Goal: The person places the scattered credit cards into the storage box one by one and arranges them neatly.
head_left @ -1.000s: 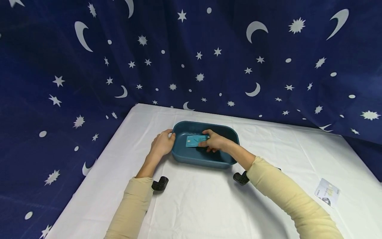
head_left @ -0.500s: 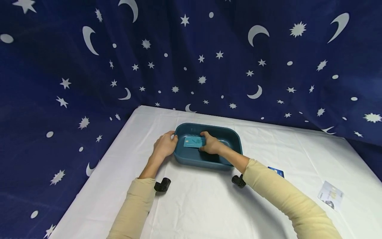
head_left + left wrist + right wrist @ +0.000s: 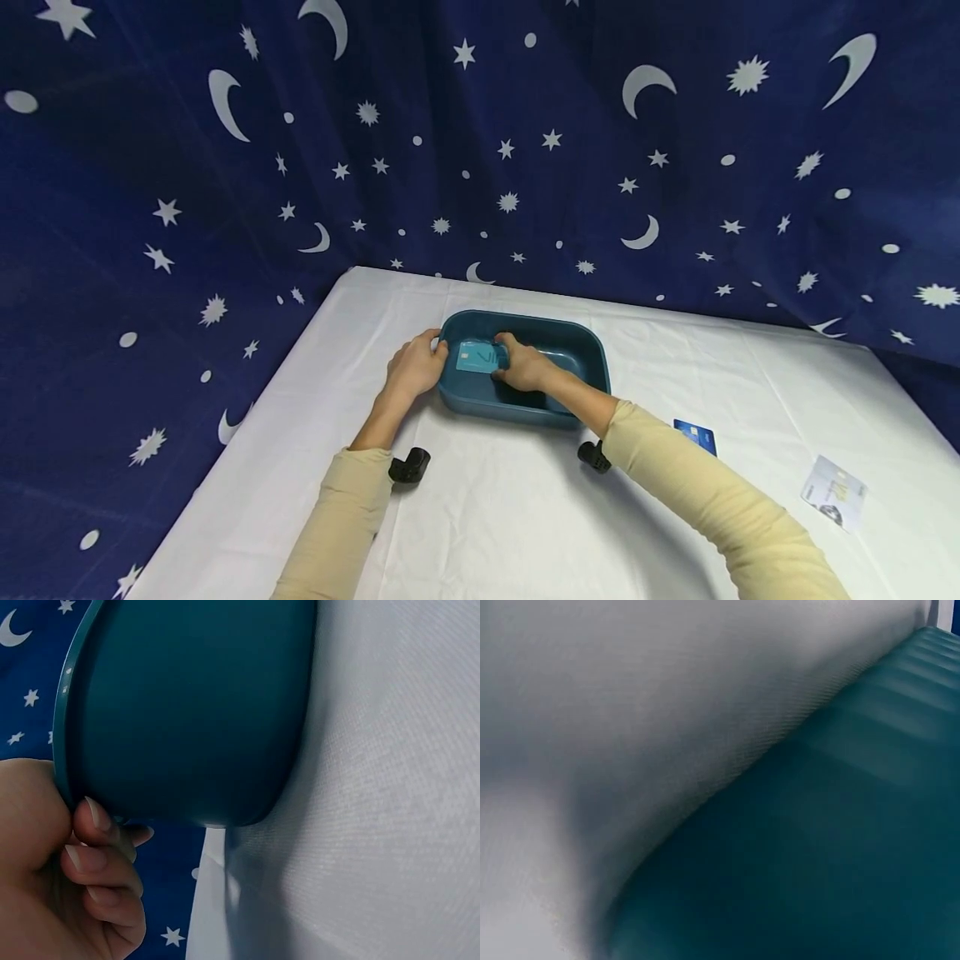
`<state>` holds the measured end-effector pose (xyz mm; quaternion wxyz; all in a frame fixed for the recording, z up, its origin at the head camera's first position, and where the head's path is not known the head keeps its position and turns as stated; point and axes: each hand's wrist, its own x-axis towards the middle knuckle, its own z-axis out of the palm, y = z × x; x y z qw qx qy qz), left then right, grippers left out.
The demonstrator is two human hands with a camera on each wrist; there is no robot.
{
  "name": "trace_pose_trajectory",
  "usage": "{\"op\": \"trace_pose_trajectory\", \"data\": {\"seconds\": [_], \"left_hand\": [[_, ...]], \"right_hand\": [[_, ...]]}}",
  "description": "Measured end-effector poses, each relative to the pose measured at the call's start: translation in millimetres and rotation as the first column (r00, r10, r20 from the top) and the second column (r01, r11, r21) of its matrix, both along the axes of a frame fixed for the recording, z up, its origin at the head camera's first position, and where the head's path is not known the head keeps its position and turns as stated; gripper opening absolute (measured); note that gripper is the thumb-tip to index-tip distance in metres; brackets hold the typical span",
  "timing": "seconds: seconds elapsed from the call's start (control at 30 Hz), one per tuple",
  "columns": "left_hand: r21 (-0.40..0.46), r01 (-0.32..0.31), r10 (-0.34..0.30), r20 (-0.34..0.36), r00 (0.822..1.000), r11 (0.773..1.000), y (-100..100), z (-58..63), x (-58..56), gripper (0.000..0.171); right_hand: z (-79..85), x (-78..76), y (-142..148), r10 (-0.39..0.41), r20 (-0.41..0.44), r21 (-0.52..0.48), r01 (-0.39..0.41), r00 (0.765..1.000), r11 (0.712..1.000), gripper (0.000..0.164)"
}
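While the bin (image 3: pixel 495 412) is braced: its left rim is gripped by the left hand (image 3: pixel 414 367); this grip should be firm and level so that the bin is not dragged by work inside it.
Right hand (image 3: pixel 525 367): reached into the bin, thumb and fingers closed about the right end of the teal card (image 3: pixel 474 357), as judged from the head view.
Teal card: located inside the bin, toward its left end, with chip and lettering turned upward; whether it is fully laid down cannot be told.
Right wrist view: the fingers are not shown, so finger pressure cannot be checked there.
Release of the card: full flat contact should be made before the fingers are parted; if lifted early, the thin edge may be caught and the card flipped.
Right sleeve (image 3: pixel 705 483): should be raised clear of the blue card (image 3: pixel 695 437) on the surface (image 3: pixel 510 517).
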<state>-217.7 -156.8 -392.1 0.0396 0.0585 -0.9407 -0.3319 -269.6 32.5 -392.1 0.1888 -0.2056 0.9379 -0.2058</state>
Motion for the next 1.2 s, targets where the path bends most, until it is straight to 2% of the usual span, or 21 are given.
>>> {"op": "trace_pose_trajectory", "data": {"seconds": [0.17, 0.4, 0.57, 0.73, 0.9, 0.97, 1.07, 1.2], "left_hand": [[0.009, 0.003, -0.003, -0.004, 1.000, 1.000, 4, -2.2, -0.7, 0.041], [0.023, 0.005, -0.006, 0.015, 1.000, 1.000, 10, -5.8, 0.2, 0.041], [0.020, 0.011, -0.012, 0.032, 0.999, 1.000, 10, -4.3, 1.4, 0.043], [0.015, 0.016, -0.016, 0.037, 0.999, 1.000, 9, -3.4, 1.5, 0.043], [0.013, 0.019, -0.020, 0.047, 0.999, 1.000, 7, -4.0, 2.0, 0.044], [0.018, 0.020, -0.020, 0.051, 0.998, 1.000, 6, -4.0, 2.3, 0.044], [0.020, 0.021, -0.022, 0.041, 0.999, 1.000, 3, -2.6, 2.6, 0.044], [0.023, 0.026, -0.026, 0.030, 0.999, 0.999, 1, 0.0, 3.1, 0.045]], "right_hand": [[-1.4, 3.2, 4, -0.002, -0.011, 0.018, 0.002, 1.000, 1.000, 0.066], [0.5, 6.3, 18, -0.002, 0.029, -0.026, 0.003, 1.000, 1.000, 0.064], [14.9, 18.3, 33, -0.003, -0.090, -0.077, -0.004, 0.996, 0.997, 0.047], [34.8, 30.7, 60, -0.048, -0.271, -0.182, -0.002, 0.961, 0.983, 0.032], [49.0, 33.6, 97, -0.152, -0.413, -0.223, 0.062, 0.898, 0.973, 0.026], [51.7, 34.5, 112, -0.196, -0.440, -0.218, 0.107, 0.877, 0.970, 0.026], [53.5, 37.3, 135, -0.250, -0.452, -0.218, 0.166, 0.856, 0.962, 0.025], [54.1, 42.4, 168, -0.303, -0.435, -0.190, 0.242, 0.848, 0.952, 0.025]]}}
